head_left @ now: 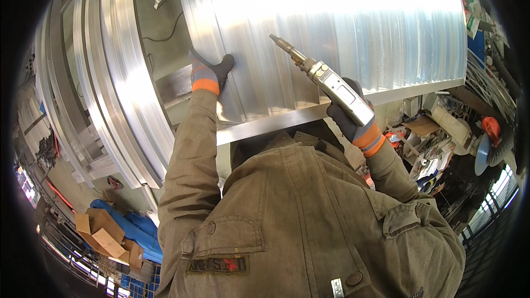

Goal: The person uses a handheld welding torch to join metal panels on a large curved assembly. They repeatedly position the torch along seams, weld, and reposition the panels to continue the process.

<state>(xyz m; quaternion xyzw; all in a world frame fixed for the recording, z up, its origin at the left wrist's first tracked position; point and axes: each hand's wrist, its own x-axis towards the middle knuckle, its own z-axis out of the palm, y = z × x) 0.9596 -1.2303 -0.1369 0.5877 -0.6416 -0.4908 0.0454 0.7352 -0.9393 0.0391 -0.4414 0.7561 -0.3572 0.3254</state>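
My left hand, in a grey and orange glove, grips the left edge of a panel of ribbed aluminium profiles. Its thumb lies on top, and its fingers wrap over the edge, partly hidden. My right hand, gloved alike, is closed round the body of a silver welding gun. The gun's narrow, brass-toned nozzle points up and left over the panel. Whether the tip touches the metal I cannot tell. A flat aluminium bar runs along the panel's near side, close to my body.
More long aluminium profiles lie on a frame at the left. A thin cable and a small metal piece sit in the gap. Cardboard boxes stand at lower left. Scrap and a clutter of parts fill the right.
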